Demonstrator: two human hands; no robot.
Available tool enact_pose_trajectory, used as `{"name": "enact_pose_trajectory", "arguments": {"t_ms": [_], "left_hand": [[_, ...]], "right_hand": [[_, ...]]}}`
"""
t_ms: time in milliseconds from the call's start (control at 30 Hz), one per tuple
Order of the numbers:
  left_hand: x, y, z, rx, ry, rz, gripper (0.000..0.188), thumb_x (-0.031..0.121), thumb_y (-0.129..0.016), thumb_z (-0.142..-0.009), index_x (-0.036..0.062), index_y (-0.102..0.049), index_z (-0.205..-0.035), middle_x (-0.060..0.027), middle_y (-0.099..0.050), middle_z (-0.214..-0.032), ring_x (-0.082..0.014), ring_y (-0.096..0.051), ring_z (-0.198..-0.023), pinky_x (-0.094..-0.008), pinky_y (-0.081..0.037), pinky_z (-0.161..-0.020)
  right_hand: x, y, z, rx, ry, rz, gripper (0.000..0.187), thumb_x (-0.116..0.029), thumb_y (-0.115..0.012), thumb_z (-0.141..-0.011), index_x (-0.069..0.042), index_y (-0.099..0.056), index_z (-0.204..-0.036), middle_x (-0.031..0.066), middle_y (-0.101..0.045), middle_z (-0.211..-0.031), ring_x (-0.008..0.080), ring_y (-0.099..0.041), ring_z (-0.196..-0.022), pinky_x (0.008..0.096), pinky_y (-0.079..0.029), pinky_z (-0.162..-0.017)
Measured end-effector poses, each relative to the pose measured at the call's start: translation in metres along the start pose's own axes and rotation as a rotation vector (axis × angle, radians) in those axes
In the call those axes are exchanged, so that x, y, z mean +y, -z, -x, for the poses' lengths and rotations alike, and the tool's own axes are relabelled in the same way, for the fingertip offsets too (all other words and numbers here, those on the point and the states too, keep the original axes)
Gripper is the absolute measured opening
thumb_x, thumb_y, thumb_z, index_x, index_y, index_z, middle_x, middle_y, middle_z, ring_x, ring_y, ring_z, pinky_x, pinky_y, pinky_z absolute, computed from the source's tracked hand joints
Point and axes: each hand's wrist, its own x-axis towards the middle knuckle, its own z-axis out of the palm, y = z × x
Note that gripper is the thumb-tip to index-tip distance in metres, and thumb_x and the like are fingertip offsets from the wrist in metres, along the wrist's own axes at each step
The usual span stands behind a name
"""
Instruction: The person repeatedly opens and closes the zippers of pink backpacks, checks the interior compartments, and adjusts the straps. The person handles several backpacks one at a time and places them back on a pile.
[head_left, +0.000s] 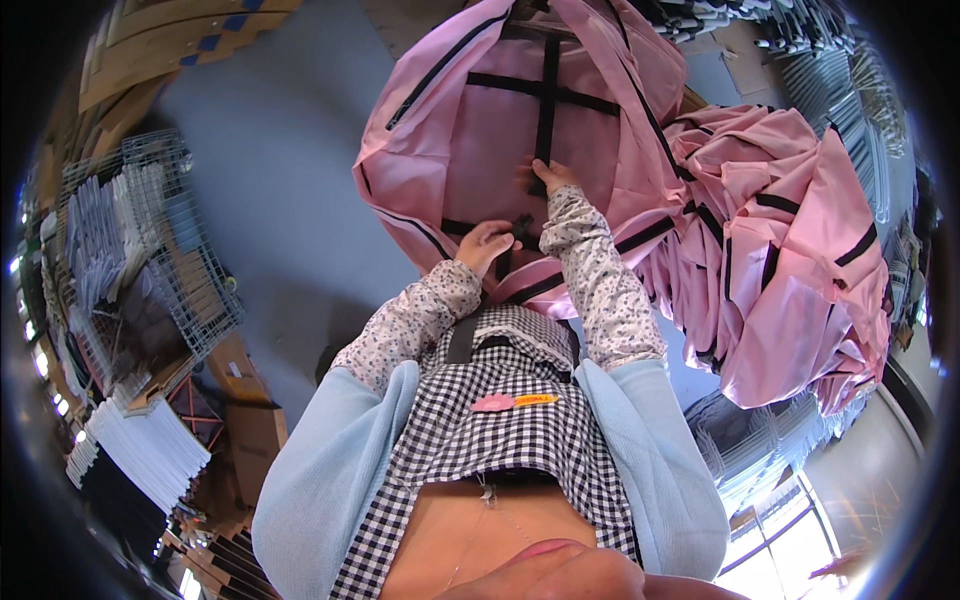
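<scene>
A large pink fabric bag (415,165) lies open in front of me, zipper tracks running along its edges. Inside it, black webbing straps (548,90) cross each other. My right hand (556,178) is closed, with fingers and thumb on the lower part of the long black strap. Lower and to the left, my left hand (486,246) pinches at a black buckle (522,228) by the bag's near edge. The buckle's details are too small to make out, and the right fingertips are partly blurred.
More pink bags with black trim (780,240) are heaped at the right. Wire baskets of metal parts (150,230) and cardboard boxes (255,440) stand at the left. Bundles of metal rods (830,90) are at the far right. A blue-grey surface (290,150) extends left of the bag.
</scene>
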Motion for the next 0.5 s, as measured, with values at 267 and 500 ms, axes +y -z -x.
{"name": "enact_pose_trajectory", "arguments": {"t_ms": [267,500], "left_hand": [[0.003,-0.022,-0.020,0.030,-0.026,0.161,0.031,0.010,-0.066,-0.095,-0.0060,-0.056,-0.120,-0.0081,-0.066,-0.102,-0.0145,-0.065,-0.086,-0.0287,-0.056,-0.075],[0.006,-0.028,-0.023,0.140,-0.015,0.134,0.029,0.008,-0.066,-0.095,-0.0058,-0.053,-0.118,-0.0088,-0.068,-0.100,-0.0136,-0.067,-0.085,-0.0260,-0.054,-0.076]], "right_hand": [[-0.001,-0.010,0.050,-0.007,-0.101,-0.270,0.037,-0.026,-0.064,-0.097,-0.003,-0.057,-0.125,0.0137,-0.069,-0.113,0.0253,-0.069,-0.093,0.0388,-0.058,-0.077],[0.016,-0.014,0.047,0.023,0.000,-0.349,0.037,-0.026,-0.068,-0.094,-0.003,-0.058,-0.122,0.0152,-0.069,-0.112,0.0262,-0.069,-0.093,0.0403,-0.058,-0.078]]}}
